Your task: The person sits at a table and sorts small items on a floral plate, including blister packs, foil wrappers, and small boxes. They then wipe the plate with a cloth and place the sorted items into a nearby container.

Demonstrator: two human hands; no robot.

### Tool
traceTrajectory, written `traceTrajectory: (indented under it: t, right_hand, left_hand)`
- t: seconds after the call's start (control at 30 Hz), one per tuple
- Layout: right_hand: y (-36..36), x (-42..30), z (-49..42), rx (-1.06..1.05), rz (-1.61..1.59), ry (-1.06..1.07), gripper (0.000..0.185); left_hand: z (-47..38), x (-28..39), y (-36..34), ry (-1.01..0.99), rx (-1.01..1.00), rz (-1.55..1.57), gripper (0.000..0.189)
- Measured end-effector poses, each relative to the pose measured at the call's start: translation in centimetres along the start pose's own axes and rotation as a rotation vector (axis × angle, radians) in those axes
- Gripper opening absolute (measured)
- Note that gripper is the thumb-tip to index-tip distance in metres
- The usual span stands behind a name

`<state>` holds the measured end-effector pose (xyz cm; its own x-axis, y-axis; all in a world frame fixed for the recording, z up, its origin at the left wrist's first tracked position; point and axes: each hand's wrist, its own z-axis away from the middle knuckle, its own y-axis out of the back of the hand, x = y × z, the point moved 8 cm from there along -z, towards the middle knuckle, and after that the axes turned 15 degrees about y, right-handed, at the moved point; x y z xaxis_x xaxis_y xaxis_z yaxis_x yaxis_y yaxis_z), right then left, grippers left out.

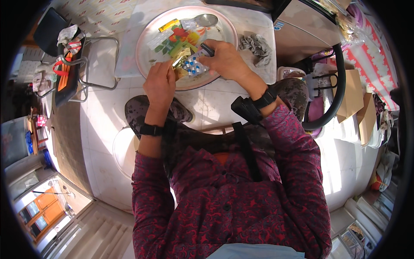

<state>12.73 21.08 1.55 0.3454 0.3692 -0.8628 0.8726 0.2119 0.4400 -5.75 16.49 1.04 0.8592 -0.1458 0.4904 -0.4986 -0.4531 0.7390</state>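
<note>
My left hand (pixel 160 81) pinches a crumpled gold foil packet (pixel 182 58) over the near part of a round floral tray (pixel 147 69). My right hand (pixel 223 60) has a black-handled tool (pixel 207 49) in it, its working end not clear, and its fingers also touch a blister pack of blue and white capsules (pixel 195 67). The foil and the capsule pack meet between my hands. Farther back on the tray lie a yellow box (pixel 168 25), a pale blister pack (pixel 160 39), clear plastic packaging (pixel 189 23) and a metal spoon (pixel 208 20).
The tray rests on a low table (pixel 129 64). A grey ruffled cloth (pixel 257 47) lies right of the tray. A metal-framed chair (pixel 103 63) with items on it stands at left. Cardboard boxes (pixel 349 94) and a curved black bar (pixel 339 81) are at right.
</note>
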Motion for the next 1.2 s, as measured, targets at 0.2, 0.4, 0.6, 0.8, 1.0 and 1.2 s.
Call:
traceTrajectory:
  t: [0.2, 0.4, 0.6, 0.8, 1.0, 1.2]
  right_hand:
    - [0.5, 1.3, 0.1, 0.111, -0.068, -0.048, 0.029]
    - [-0.3, 0.9, 0.3, 0.158, -0.023, 0.066, 0.026]
    - [-1.6, 2.0, 1.3, 0.075, -0.121, -0.062, 0.028]
    - [-0.8, 2.5, 1.7, 0.073, -0.23, 0.028, 0.033]
    - [-1.5, 3.5, 2.0, 0.168, -0.302, -0.037, 0.029]
    - [-1.4, 3.7, 1.5, 0.189, -0.293, 0.06, 0.027]
  left_hand:
    - [0.0, 0.5, 0.1, -0.026, -0.014, 0.038, 0.026]
    - [0.1, 1.6, 0.0, -0.038, -0.027, 0.098, 0.027]
    - [-0.2, 1.3, -0.8, -0.005, -0.069, 0.134, 0.024]
    - [0.1, 1.0, -1.1, 0.036, -0.078, 0.196, 0.022]
    - [1.0, 1.5, -1.1, 0.004, -0.037, 0.194, 0.021]
    - [0.8, 1.1, -0.5, -0.008, 0.015, 0.229, 0.02]
